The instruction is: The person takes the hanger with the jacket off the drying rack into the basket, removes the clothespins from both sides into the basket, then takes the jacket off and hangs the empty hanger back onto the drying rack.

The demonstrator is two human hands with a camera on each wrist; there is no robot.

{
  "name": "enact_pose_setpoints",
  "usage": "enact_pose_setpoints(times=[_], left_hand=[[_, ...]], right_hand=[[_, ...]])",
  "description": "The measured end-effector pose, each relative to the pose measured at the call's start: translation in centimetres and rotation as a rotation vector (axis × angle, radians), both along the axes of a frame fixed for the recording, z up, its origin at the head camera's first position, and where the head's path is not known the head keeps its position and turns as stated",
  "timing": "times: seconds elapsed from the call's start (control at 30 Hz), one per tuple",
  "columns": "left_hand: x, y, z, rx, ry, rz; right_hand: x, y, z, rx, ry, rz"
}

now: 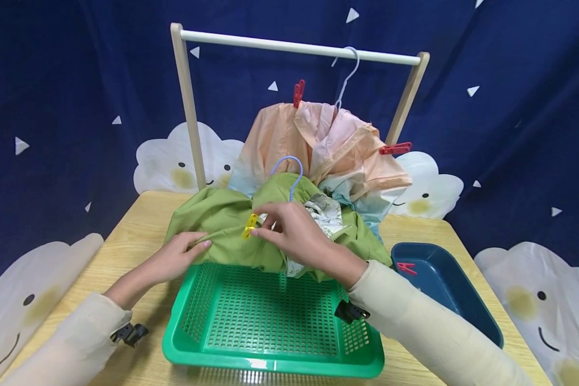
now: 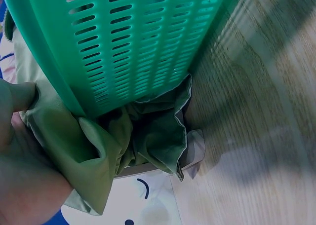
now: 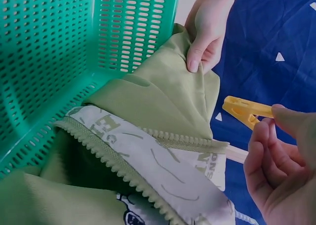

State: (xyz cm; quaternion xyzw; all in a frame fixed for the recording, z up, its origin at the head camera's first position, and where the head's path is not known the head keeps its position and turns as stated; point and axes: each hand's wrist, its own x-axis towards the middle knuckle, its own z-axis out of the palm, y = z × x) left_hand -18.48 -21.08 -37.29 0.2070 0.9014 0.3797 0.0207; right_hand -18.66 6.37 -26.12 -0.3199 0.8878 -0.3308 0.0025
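A green zip jacket [image 1: 222, 214] with a printed white lining lies over the back rim of the green basket [image 1: 270, 364], a lilac hanger [image 1: 297, 182] rising from its neck. My left hand [image 1: 180, 254] pinches the jacket's cloth between thumb and fingers at its left side. In my right hand [image 1: 296, 230], thumb and fingers pinch a yellow clothespin [image 1: 250, 225] just above the cloth. The right wrist view shows that clothespin [image 3: 244, 110] apart from the jacket, beside its open zipper [image 3: 123, 170]. In the left wrist view, gathered cloth [image 2: 74, 141] hangs beside the basket.
Behind stands a wooden rack with a white rail [image 1: 299, 45]. A peach and blue garment [image 1: 275, 134] hangs there on a hanger, with red clothespins [image 1: 299, 94] at its shoulders. On the right, a dark blue tray [image 1: 455, 284] holds a red clothespin [image 1: 407, 268].
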Motion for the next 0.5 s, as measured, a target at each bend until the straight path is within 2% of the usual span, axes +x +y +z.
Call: enact_pose_setpoints(times=[0.23,0.5], left_hand=[[0.0,0.0,0.0,0.027,0.025,-0.034],[0.0,0.0,0.1,0.023,0.040,-0.029]], right_hand=[[0.9,1.1,0.0,-0.019,0.006,0.014],[1.6,2.1,0.1,-0.011,0.016,0.055]])
